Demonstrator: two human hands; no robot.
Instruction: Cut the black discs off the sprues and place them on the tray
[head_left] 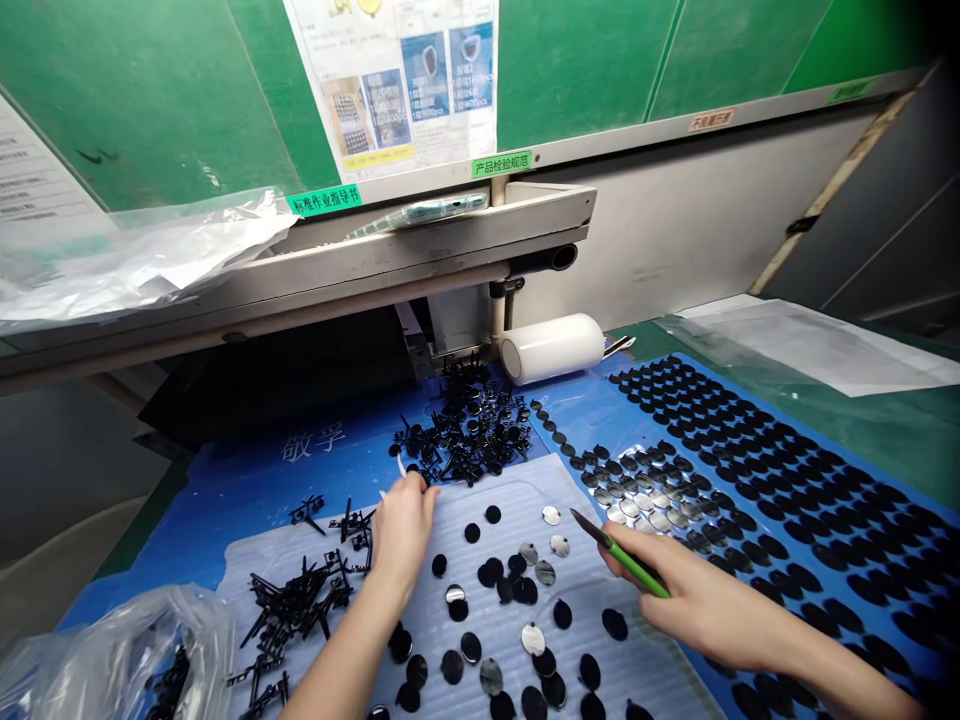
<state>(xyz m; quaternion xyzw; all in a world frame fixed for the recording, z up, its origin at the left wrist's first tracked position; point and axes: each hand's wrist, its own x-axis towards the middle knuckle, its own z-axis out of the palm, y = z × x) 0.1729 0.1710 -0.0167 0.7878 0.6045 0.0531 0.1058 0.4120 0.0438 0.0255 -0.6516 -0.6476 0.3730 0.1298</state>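
My left hand (403, 525) is at the near edge of a heap of glossy black plastic parts (469, 425). Its fingers are curled together, and what they hold, if anything, is hidden. In my right hand (675, 590) is a green-handled tool (634, 567) with a dark pointed tip, aimed left above a white foam sheet (555, 480). Scattered between my hands lie loose black discs (471, 648), a few with a shiny silver face (533, 639). Left of my left forearm is a pile of thin black sprues (300, 600).
Rows of black discs (757, 450) cover the blue mat at right, with shiny discs (652, 500) nearer. A white roll (553, 348) lies behind the heap. At lower left is a clear plastic bag (142, 650); a grey shelf (420, 250) overhangs the back.
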